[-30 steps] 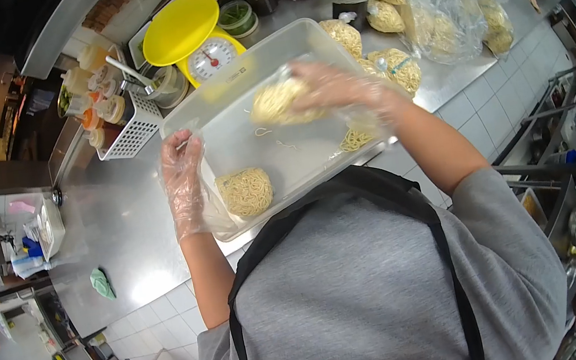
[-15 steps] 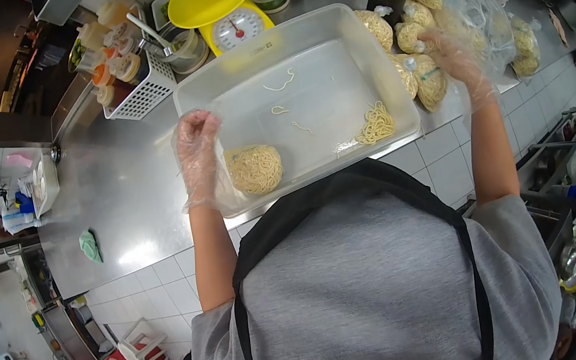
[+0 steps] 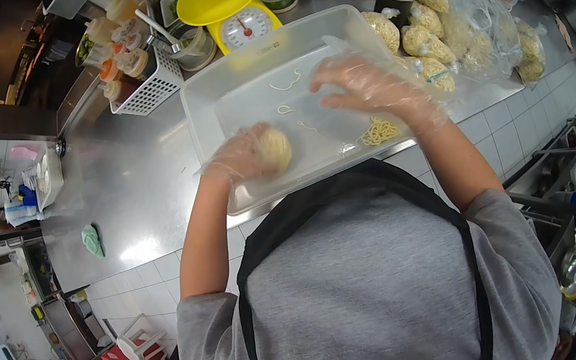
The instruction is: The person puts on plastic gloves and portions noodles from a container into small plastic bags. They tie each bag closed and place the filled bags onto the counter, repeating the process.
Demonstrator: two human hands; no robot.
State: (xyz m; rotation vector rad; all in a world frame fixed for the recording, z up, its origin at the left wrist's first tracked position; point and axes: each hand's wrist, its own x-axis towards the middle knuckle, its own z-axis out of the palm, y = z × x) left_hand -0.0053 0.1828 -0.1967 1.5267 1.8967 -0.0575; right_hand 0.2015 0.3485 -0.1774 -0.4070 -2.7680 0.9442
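A wide translucent plastic tub (image 3: 325,29) lies in front of me on the steel counter. My left hand (image 3: 243,153), in a clear plastic glove, is closed around a bag of noodles (image 3: 276,150) in the tub's left part; motion blurs it a little. Over the tub's right side hovers my gloved right hand (image 3: 360,87), fingers apart and holding nothing. Beneath it, a small heap of loose noodles (image 3: 380,130) sits in the near right corner. A few stray noodle strands (image 3: 286,82) lie on the tub's floor.
Several tied noodle bags (image 3: 425,42) are piled right of the tub, beside a crumpled clear bag (image 3: 485,31). Behind the tub stands a yellow kitchen scale (image 3: 244,28). A white basket of squeeze bottles (image 3: 153,87) is back left; a green cloth (image 3: 91,240) lies further left.
My left hand has moved right from the tub's left edge and taken hold of the noodle bag. My right hand has left the piled bags and come left over the tub.
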